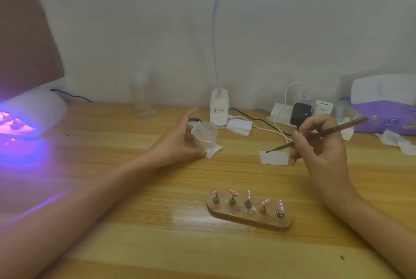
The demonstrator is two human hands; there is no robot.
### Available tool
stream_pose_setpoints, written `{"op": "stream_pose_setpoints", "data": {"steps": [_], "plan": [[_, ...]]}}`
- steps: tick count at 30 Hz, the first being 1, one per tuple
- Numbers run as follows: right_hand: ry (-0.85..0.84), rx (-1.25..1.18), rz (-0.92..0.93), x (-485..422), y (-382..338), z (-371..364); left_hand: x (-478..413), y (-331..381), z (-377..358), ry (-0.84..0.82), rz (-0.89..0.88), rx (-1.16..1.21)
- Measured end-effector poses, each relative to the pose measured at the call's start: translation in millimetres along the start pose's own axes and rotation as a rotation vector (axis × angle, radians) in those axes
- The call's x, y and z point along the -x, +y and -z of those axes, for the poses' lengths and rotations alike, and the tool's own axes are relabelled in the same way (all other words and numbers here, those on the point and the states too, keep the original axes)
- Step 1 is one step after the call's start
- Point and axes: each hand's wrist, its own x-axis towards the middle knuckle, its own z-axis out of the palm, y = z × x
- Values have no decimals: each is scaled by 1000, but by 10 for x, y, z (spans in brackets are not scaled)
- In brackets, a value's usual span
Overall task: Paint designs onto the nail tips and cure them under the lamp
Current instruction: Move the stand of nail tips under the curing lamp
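— Where are the nail tips (pixel 247 195)?

— Low and centre-right in the frame, five pink ones on small pegs in a row along an oval holder (pixel 225 214) on the wooden table (pixel 135 233). Neither hand touches them.

— And the brush (pixel 331 130)?

— Up and right of the holder. The right hand (pixel 322 148) pinches it between thumb and curled fingers, handle angled toward the upper right, dark tip just over a white paper square (pixel 275 158). Whether it touches the paper, I can't tell.

— The left hand (pixel 175 141)?

— Centre of the frame, holding a small glass cup (pixel 206 133) wrapped in white paper, thumb low on the paper's folded corner, index finger straight and lifted clear.

— The curing lamp (pixel 33 110)?

— Left edge, white dome, lit violet inside, glow spilling onto the wood. What lies in it is too blurred to tell.

— Further back?

— A clear bottle (pixel 143 96) near the wall, a desk lamp base (pixel 218 110) behind the cup, a power strip (pixel 280 113) with plugs and cables, and a purple box (pixel 382 121) at the right edge.
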Motion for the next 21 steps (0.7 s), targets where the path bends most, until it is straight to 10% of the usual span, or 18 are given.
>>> {"op": "stream_pose_setpoints", "data": {"steps": [21], "plan": [[58, -109, -141, 10, 40, -15, -611, 551, -8, -835, -127, -42]]}}
